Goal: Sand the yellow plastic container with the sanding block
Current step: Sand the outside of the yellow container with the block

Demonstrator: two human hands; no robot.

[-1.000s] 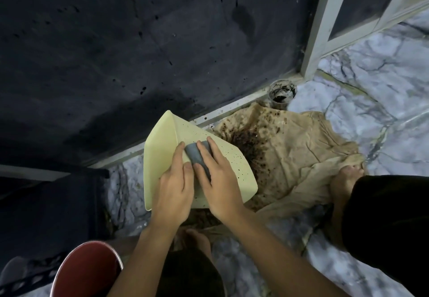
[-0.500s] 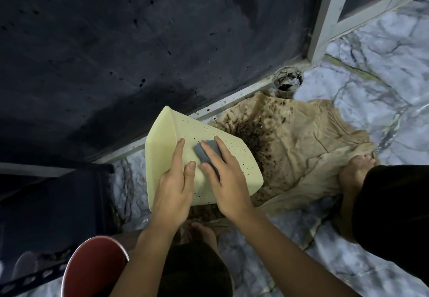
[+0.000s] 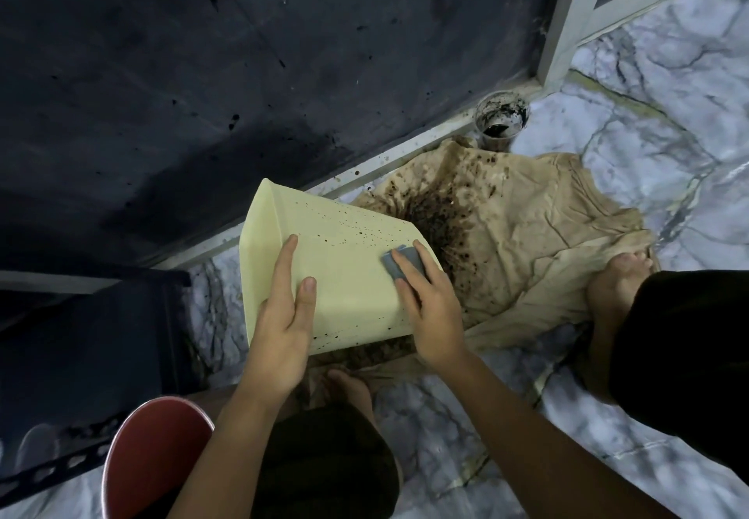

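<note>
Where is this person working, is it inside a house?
Probably a house floor by a doorway: marble-patterned floor tiles, a pale door frame and a stained cloth spread under the work.

1. You will find no readable text, label, brand, number or sign on any surface in view.
2. The yellow container (image 3: 344,275) shows dark specks only, no lettering.
</note>
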